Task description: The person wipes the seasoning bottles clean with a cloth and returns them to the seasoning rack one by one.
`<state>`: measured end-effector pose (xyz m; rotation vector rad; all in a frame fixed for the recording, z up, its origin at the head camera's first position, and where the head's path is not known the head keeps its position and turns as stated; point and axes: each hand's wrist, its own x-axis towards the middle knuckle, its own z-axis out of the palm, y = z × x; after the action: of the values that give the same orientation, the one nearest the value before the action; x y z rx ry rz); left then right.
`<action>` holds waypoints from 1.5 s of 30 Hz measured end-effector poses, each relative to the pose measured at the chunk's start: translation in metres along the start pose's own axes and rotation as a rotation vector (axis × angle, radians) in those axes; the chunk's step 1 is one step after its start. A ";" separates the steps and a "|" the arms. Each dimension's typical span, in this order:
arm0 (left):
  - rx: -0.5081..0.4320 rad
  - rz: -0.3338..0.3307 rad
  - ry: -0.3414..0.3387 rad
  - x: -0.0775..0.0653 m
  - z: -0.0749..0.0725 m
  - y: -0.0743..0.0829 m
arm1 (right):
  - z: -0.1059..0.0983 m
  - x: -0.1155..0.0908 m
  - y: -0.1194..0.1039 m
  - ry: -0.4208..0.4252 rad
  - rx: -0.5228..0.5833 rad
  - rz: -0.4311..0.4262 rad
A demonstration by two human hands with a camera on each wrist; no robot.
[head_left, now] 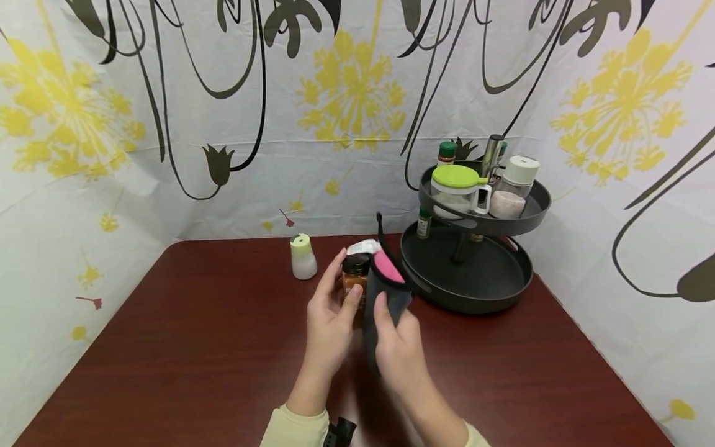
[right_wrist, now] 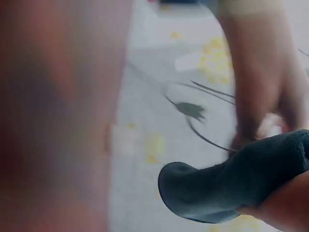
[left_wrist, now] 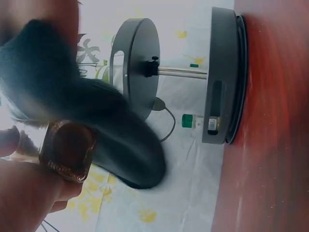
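Note:
Above the table, my left hand (head_left: 329,316) grips a small glass spice jar (head_left: 355,273) with a black lid and orange-brown contents. Its square base (left_wrist: 70,150) faces the left wrist camera. My right hand (head_left: 399,347) holds a dark grey cloth (head_left: 385,310) with a pink patch showing near its top, right up against the jar. In the right wrist view the cloth (right_wrist: 231,183) hangs past the fingers and hides most of the jar. A whitish thing (head_left: 363,247) shows just behind the jar lid; its kind is unclear.
A two-tier dark grey round tray (head_left: 466,304) stands at the back right. Its upper tier bears a green-lidded glass pot (head_left: 455,186) and a white-capped jar (head_left: 514,186); small green-capped bottles (head_left: 423,223) stand there too. A shaker (head_left: 303,257) with a pale green top stands at the back.

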<state>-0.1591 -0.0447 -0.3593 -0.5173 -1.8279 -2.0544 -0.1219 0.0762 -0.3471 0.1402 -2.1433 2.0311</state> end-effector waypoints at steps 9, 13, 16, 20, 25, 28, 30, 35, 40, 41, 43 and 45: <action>0.074 0.054 -0.011 0.002 0.000 0.000 | -0.011 0.011 -0.002 -0.043 0.006 0.146; 0.104 0.035 -0.030 -0.003 0.003 -0.004 | -0.016 0.014 -0.026 -0.004 0.028 0.053; 0.103 0.057 -0.002 -0.005 0.004 -0.004 | -0.013 0.010 -0.030 0.029 0.021 0.017; 0.072 0.108 0.042 -0.002 0.001 -0.001 | -0.002 0.006 -0.005 0.020 0.029 0.049; 0.057 0.123 0.027 0.002 -0.003 0.003 | -0.001 0.007 0.018 -0.071 0.038 0.177; 0.058 0.090 0.003 0.002 -0.002 0.002 | -0.005 0.011 0.009 -0.068 0.049 0.181; 0.060 0.060 -0.007 0.001 0.000 0.000 | -0.009 0.015 -0.004 -0.037 0.063 0.152; 0.061 0.042 0.001 -0.001 0.002 -0.004 | -0.014 0.016 -0.031 0.034 0.062 0.024; 0.025 0.065 0.039 0.003 0.002 -0.004 | -0.005 0.009 -0.016 0.031 0.051 -0.014; 0.019 0.071 0.048 0.003 0.001 -0.003 | -0.003 0.008 -0.010 0.025 0.052 -0.003; 0.007 0.076 0.059 0.005 -0.001 -0.002 | -0.001 0.007 0.003 0.007 0.033 0.041; 0.000 0.082 0.067 0.006 -0.002 0.000 | -0.001 0.008 0.013 -0.021 0.017 0.093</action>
<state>-0.1646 -0.0471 -0.3566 -0.5084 -1.7397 -1.9939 -0.1316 0.0783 -0.3579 0.0656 -2.1845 2.1080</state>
